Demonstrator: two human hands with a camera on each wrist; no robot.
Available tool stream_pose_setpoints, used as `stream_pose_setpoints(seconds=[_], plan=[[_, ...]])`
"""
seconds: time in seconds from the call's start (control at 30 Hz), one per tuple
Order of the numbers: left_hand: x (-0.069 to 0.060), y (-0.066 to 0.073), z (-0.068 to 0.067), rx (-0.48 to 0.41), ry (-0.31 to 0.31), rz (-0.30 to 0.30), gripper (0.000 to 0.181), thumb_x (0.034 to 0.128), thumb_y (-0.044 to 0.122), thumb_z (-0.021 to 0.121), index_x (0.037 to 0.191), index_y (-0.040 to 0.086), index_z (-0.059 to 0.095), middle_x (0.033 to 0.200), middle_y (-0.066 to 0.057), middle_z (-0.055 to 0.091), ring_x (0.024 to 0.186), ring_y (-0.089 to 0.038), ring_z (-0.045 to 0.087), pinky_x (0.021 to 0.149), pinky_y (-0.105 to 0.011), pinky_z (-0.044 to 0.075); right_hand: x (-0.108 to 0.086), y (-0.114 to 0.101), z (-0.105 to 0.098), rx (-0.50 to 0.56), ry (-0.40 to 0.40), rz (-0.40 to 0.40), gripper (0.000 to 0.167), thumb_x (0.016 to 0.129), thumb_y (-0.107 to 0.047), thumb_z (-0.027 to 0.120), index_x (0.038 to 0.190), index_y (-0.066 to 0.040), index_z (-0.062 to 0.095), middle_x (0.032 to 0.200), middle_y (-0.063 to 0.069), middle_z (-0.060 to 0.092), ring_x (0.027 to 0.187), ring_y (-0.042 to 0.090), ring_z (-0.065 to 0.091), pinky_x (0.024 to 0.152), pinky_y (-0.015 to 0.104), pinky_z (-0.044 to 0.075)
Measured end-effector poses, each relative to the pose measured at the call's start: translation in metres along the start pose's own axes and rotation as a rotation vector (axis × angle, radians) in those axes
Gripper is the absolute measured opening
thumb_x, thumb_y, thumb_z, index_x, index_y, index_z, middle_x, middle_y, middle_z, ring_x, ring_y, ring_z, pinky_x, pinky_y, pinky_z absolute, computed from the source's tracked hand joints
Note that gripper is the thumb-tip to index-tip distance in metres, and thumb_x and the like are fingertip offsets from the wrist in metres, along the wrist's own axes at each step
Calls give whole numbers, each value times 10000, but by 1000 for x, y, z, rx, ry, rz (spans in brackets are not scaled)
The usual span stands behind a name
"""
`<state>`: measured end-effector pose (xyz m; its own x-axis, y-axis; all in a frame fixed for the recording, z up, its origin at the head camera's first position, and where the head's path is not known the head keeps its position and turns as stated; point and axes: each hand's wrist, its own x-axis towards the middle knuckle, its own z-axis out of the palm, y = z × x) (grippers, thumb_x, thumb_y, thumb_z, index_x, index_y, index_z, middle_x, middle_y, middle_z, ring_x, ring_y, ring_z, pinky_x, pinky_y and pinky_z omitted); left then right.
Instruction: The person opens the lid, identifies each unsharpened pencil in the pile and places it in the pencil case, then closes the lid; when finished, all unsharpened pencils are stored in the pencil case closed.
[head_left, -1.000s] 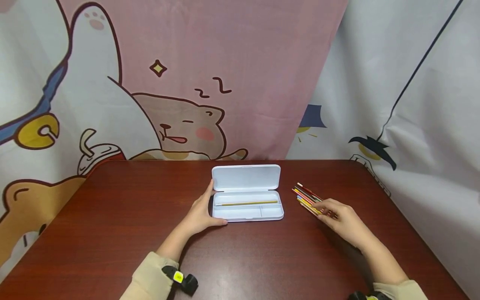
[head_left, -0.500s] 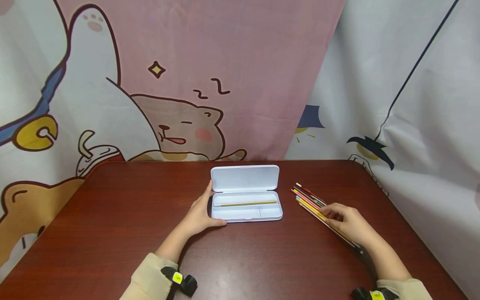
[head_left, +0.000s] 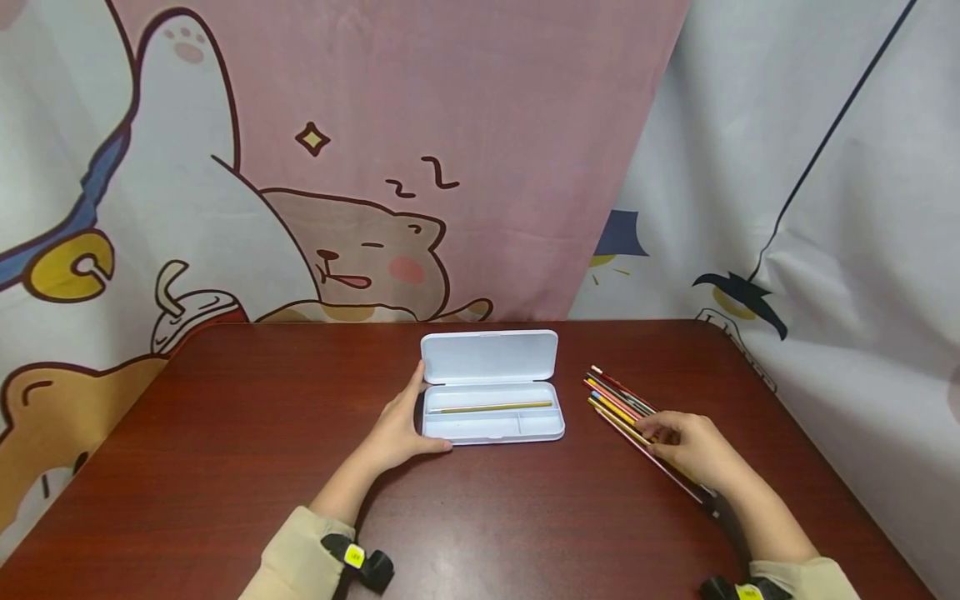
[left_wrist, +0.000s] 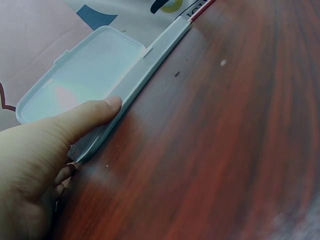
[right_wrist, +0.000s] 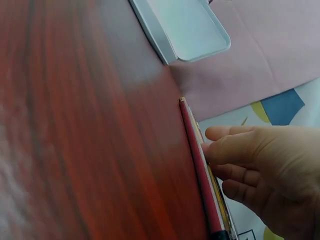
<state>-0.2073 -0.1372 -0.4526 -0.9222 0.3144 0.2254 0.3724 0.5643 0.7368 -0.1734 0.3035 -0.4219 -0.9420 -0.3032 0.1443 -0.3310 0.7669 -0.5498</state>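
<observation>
A white pencil case (head_left: pixel 493 427) lies with its lid (head_left: pixel 489 357) raised, and one gold-coloured pencil (head_left: pixel 495 407) rests in its long compartment. My left hand (head_left: pixel 397 427) grips the case's left end; the left wrist view shows the thumb (left_wrist: pixel 95 117) along its front edge. To the right, several colored pencils (head_left: pixel 618 402) lie slanted and slightly fanned on the table. Over them, my right hand (head_left: pixel 693 446) pinches at a yellow pencil with thumb and forefinger; the exact contact is partly hidden. A red pencil (right_wrist: pixel 200 165) lies nearest the right wrist camera.
The dark reddish wooden table (head_left: pixel 247 450) extends on all sides of the case. A printed cartoon curtain (head_left: pixel 525 167) hangs behind the table's far edge. Small specks (left_wrist: pixel 223 63) lie on the tabletop.
My right hand slid back toward me along the pencils, then slightly left. The near pencil has separated from the bundle. My left hand and the case stay put.
</observation>
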Motion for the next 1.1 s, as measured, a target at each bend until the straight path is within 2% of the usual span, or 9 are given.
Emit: stream_pose_setpoints(seconds=[0.13,0.27,0.47,0.67,0.9,1.1], plan=[[0,0,0,-12,-1,3,1322,593,230,932,1548,108,27,1363,-107,491,1260,-266,416,1046,-462,297,0,-5,1,-32,-14,-18,271,766,59,725,1014,-49,718,854,-37,653,728,99,554,601,293,465],[0,0,1,-11,-3,3,1319,596,231,931,1549,111,27,1358,-102,497,1258,-258,418,1046,-455,299,1,-11,3,-111,-3,-48,248,758,53,726,972,-72,733,810,-70,635,715,85,550,609,310,461],[0,1,1,-21,-4,10,1316,598,223,930,1549,113,28,1358,-112,496,1256,-260,423,1049,-458,296,1,-18,5,-195,15,-1,219,753,23,716,935,-97,740,732,-103,575,659,86,497,583,322,414],[0,2,0,-16,-5,0,1311,603,236,927,1549,116,28,1358,-112,491,1260,-268,415,1048,-466,293,2,-20,4,-170,17,7,221,753,20,696,932,-103,741,732,-97,570,636,90,461,565,306,387],[-1,1,1,-22,16,22,1304,593,243,931,1547,93,56,1329,-117,518,1237,-282,439,1028,-491,315,2,-21,0,-158,53,-35,230,772,35,692,969,-75,739,823,-48,644,716,116,561,605,335,460],[-1,1,1,-16,15,20,1303,593,235,931,1546,84,55,1338,-122,513,1247,-286,430,1033,-491,308,4,-28,-2,-166,111,-103,258,749,48,692,957,-95,741,809,-60,643,695,103,558,602,323,453]])
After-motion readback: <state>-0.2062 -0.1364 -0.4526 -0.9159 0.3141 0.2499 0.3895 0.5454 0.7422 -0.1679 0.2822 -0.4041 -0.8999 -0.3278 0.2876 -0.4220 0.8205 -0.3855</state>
